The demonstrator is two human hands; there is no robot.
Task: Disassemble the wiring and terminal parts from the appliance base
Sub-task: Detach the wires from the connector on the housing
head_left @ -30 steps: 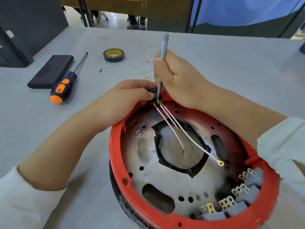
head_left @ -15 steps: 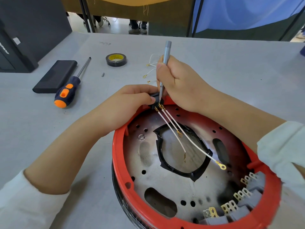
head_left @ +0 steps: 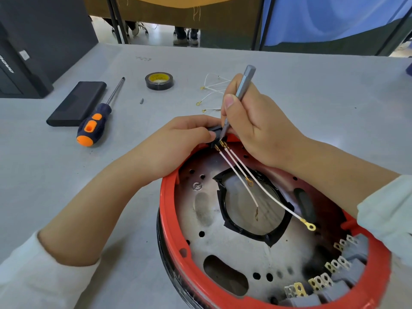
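The red-rimmed appliance base (head_left: 169,219) lies open side up on the grey table, its metal plate facing me. At its far rim sits a small black terminal block (head_left: 214,130). My left hand (head_left: 178,141) grips that block. Three white wires (head_left: 243,172) with brass ring ends run from the block across the plate. My right hand (head_left: 252,121) holds a thin grey metal driver (head_left: 242,85) like a pen, its tip at the brass terminals on the block. Grey terminal blocks (head_left: 343,273) with metal tabs sit inside the near right rim.
An orange and dark blue screwdriver (head_left: 95,121) and a flat black case (head_left: 78,103) lie at the left. A roll of black tape (head_left: 159,80) and loose white wires (head_left: 211,90) lie beyond the hands. A small screw (head_left: 141,100) rests near the screwdriver shaft.
Both hands keep their grips at the terminal block. The driver stays upright on the terminals with only slight shifts; the view has tilted a little.
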